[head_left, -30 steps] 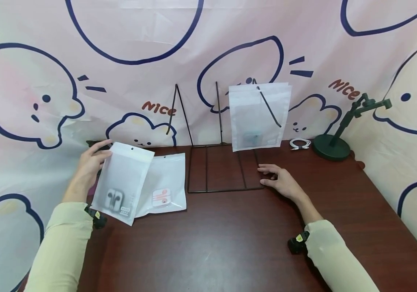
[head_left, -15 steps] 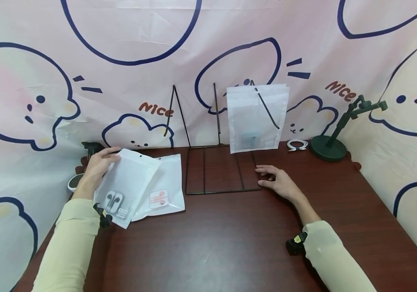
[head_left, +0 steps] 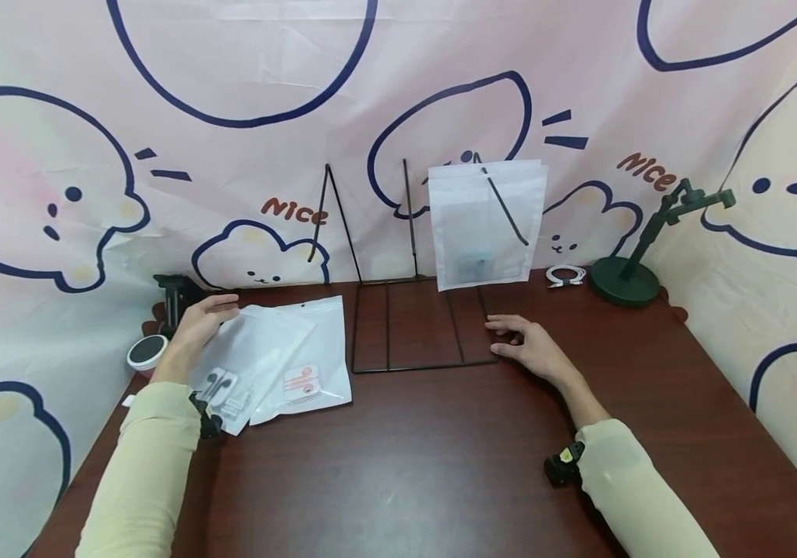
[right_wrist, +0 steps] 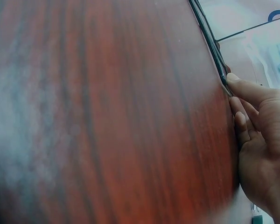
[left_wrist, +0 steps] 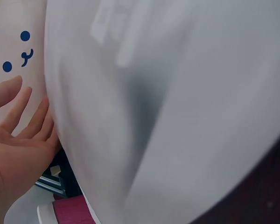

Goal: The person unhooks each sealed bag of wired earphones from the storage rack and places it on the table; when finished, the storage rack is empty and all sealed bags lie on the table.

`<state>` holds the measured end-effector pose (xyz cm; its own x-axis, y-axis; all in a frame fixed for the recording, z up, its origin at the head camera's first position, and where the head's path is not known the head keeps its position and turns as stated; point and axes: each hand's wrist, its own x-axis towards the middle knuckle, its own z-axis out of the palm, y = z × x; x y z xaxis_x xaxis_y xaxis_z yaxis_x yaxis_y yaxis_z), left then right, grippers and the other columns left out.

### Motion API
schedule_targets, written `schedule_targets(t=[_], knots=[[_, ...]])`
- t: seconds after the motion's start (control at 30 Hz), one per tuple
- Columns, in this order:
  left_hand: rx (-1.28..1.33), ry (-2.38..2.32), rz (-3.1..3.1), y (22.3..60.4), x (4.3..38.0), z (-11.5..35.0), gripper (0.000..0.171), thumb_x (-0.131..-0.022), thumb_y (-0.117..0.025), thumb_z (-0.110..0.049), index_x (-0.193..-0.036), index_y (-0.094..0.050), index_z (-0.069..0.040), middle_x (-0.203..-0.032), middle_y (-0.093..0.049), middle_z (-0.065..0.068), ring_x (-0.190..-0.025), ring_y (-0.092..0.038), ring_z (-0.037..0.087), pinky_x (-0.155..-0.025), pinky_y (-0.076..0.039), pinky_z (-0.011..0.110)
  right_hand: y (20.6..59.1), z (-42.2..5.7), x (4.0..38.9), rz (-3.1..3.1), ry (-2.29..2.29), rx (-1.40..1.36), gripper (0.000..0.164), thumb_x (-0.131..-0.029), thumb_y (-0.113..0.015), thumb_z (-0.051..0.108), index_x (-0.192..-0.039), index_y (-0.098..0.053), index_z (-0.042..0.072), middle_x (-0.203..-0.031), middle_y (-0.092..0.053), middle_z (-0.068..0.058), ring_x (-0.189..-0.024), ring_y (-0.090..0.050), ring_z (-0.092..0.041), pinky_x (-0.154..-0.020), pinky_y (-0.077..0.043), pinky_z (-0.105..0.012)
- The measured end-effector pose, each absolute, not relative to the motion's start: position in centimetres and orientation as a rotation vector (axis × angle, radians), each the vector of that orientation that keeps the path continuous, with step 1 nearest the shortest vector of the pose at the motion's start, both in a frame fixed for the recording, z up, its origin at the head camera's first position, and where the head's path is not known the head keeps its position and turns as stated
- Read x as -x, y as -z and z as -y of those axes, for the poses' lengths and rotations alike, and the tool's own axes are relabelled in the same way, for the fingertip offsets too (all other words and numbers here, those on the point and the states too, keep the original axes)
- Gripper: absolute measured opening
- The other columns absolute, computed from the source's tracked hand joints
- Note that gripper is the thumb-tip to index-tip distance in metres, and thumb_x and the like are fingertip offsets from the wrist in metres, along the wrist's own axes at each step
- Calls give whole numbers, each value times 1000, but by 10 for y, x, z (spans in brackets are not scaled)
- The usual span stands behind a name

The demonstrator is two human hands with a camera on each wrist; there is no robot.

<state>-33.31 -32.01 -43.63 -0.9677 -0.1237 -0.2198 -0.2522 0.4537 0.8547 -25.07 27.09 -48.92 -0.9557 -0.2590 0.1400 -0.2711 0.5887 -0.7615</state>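
My left hand (head_left: 196,329) rests along the upper left edge of a white zip pouch (head_left: 245,341) that shows grey earphones. In the left wrist view its fingers (left_wrist: 35,123) are nearly straight against the pouch's edge, the thumb standing apart. This pouch overlaps a second white pouch (head_left: 327,333) with pink earphones, flat on the table. At the front right corner of a black wire display rack (head_left: 426,367), my right hand (head_left: 534,349) holds the base between thumb (right_wrist: 245,88) and fingers. Another white pouch (head_left: 454,232) hangs from the rack's right hook.
Behind my left hand stand a black object (head_left: 174,298) and a white-rimmed round container (head_left: 147,351). At the back right are a coiled white cable (head_left: 566,275) and a dark green stand (head_left: 625,280). A printed cloth backs the brown table (head_left: 398,465).
The pouch at my left hand has come down from a raised tilt onto the second pouch and the table. My left hand has lowered with it, fingers loosened. My right hand stays at the rack.
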Motion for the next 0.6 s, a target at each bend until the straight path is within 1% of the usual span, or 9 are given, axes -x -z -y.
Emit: schedule_targets(t=[0.17,0.3,0.47,0.6], knots=[[304,-1546,-2598,434,332,317,57,-107,-54,-24,-161,-38,-12,-163,-38,20,-150,-33,41,-122,-25,59,489,-271,251,2785,-1339,-475,43,-96,-76,14,-138,-67,6,-147,-59,-9,-117,-60,-26,-88,-49,-32],[261,-1571,-2608,424,331,310,59,-107,-57,-30,-161,-39,-13,-164,-38,17,-151,-33,39,-123,-24,60,488,-271,251,2784,-1338,-478,43,-96,-76,14,-138,-67,6,-147,-59,-10,-118,-60,-27,-88,-49,-32],[113,-1636,-2606,407,329,288,57,-107,-58,-29,-159,-42,-11,-163,-41,15,-150,-36,35,-124,-24,56,488,-271,250,2781,-1335,-481,43,-96,-76,12,-137,-67,6,-147,-59,-10,-119,-60,-28,-88,-49,-32],[-57,-1677,-2573,398,325,268,56,-107,-58,-25,-159,-42,-9,-161,-43,16,-148,-38,33,-124,-24,55,489,-271,251,2779,-1330,-481,43,-95,-76,12,-137,-67,5,-148,-58,-10,-120,-60,-28,-89,-49,-32]])
